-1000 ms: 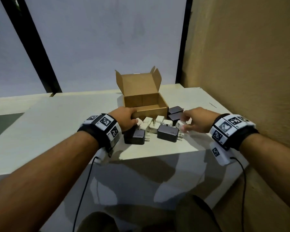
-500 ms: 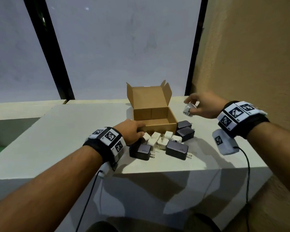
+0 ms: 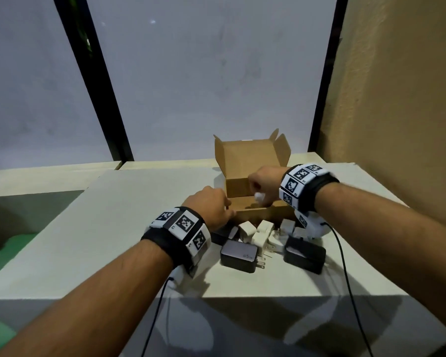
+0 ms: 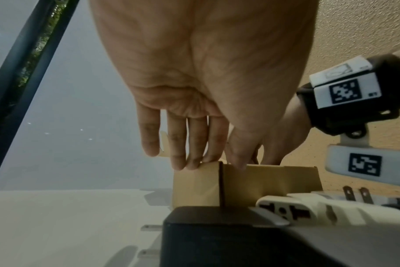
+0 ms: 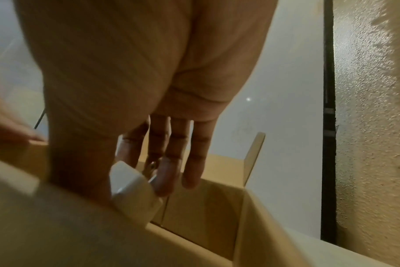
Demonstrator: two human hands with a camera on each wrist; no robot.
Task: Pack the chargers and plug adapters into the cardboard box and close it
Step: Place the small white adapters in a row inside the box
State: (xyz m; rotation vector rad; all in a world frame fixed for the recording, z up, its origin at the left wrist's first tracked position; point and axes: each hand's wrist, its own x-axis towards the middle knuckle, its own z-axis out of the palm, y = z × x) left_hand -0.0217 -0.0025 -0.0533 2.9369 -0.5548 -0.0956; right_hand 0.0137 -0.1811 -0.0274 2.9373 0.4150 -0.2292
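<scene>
The open cardboard box point(image 3: 236, 188) stands on the table with its lid flap upright behind it. My left hand point(image 3: 225, 210) pinches the box's front left corner, with the thumb point(image 4: 237, 157) over the front wall and the fingers point(image 4: 192, 153) on the side wall. Over the box opening, my right hand point(image 3: 258, 193) holds a small white plug adapter point(image 5: 132, 187) between thumb and fingers, above the box interior point(image 5: 206, 216). In front of the box lie two black chargers point(image 3: 238, 255) point(image 3: 304, 253) and several white adapters point(image 3: 262, 233).
The pale table point(image 3: 113, 228) ends at a front edge just behind the chargers. A textured tan wall point(image 3: 397, 112) rises close on the right. A window with black frames point(image 3: 95, 81) stands behind the box. Cables hang from both wrist cameras.
My right hand lifted a white adapter from the pile, carried it up past the right of the box, and now holds it over the opening. My left hand stayed on the box corner.
</scene>
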